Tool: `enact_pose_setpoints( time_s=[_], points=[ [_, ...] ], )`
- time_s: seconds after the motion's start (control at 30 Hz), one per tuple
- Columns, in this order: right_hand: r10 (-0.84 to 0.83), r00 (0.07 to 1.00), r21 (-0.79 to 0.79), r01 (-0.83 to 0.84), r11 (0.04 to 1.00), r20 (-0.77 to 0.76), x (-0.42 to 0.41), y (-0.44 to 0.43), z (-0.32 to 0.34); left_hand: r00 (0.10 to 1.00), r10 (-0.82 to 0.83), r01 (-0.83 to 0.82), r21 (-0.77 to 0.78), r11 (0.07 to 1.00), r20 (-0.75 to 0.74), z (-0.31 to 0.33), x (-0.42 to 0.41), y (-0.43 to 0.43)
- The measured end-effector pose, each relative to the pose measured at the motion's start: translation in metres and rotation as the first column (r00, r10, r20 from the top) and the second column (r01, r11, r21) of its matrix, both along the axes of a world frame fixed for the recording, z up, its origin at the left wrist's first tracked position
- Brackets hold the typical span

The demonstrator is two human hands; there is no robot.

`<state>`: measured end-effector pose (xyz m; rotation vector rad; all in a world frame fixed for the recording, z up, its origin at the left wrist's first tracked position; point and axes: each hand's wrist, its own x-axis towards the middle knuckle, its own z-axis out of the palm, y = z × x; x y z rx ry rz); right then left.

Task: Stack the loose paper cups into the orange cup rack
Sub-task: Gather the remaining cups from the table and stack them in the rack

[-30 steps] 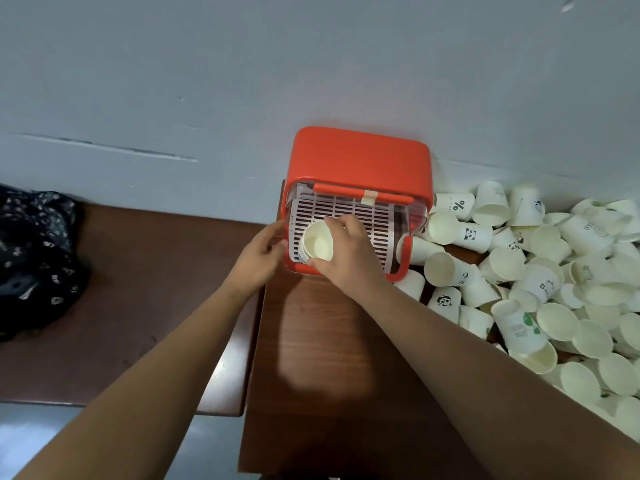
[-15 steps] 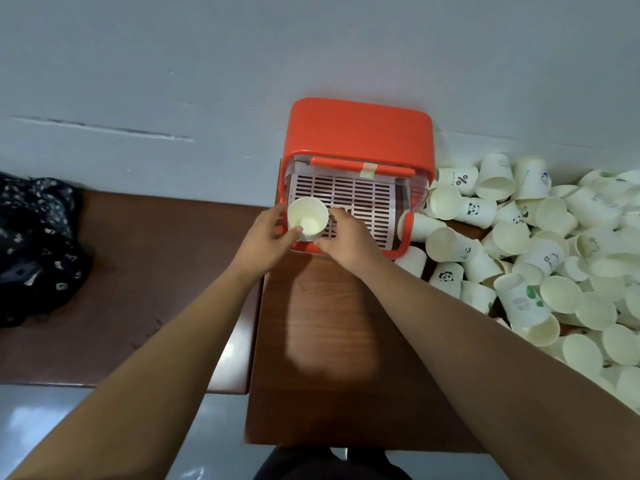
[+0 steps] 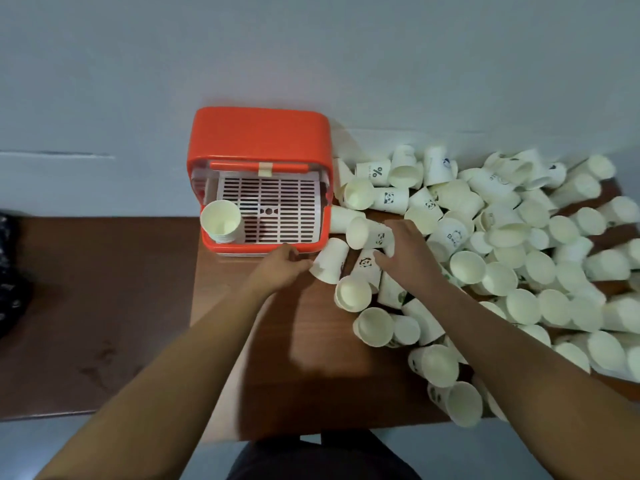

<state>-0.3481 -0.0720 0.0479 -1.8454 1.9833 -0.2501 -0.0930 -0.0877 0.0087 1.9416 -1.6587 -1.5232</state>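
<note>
The orange cup rack [image 3: 258, 140] stands against the wall, its white slotted tray [image 3: 277, 209] facing me. A short stack of paper cups [image 3: 220, 220] stands upright in the tray's front left corner. Loose white paper cups [image 3: 502, 237] lie in a big heap to the right. My left hand [image 3: 282, 270] is just in front of the rack, fingertips touching a cup lying on its side [image 3: 330, 259]. My right hand [image 3: 407, 252] reaches over the heap's left edge, with finger and thumb spread either side of the base of a panda-print cup [image 3: 367, 233]. Neither hand plainly holds anything.
The rack and cups sit on a brown wooden table [image 3: 277, 358] whose front edge is near my body. A lower brown bench [image 3: 97, 289] lies to the left, with dark patterned cloth [image 3: 8, 271] at its far left. A grey wall [image 3: 311, 64] is behind.
Both hands let go of the cup stack, which now stands in the rack's front left corner. They moved right to the edge of the loose cup heap. My head also turned right.
</note>
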Motion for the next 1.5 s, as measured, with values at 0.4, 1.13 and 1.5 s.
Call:
enact_pose_setpoints(
  time_s=[0.4, 1.13, 1.5],
  points=[
    [0.357, 0.933, 0.063, -0.354, 0.933, -0.042, -0.028, -0.052, -0.050, 0.964, 0.252, -0.260, 0.101, 0.960, 0.079, -0.071, -0.067, 0.013],
    [0.322, 0.881, -0.153, -0.286, 0.946, 0.345, 0.023, -0.027, 0.007, 0.973, 0.230, -0.229, -0.163, 0.960, -0.011, 0.036, 0.029, 0.051],
    [0.272, 0.842, -0.175, -0.213, 0.961, 0.467, 0.116, -0.016, 0.027, 0.858, 0.496, -0.494, -0.471, 0.731, -0.131, 0.077, 0.135, 0.036]
  ],
)
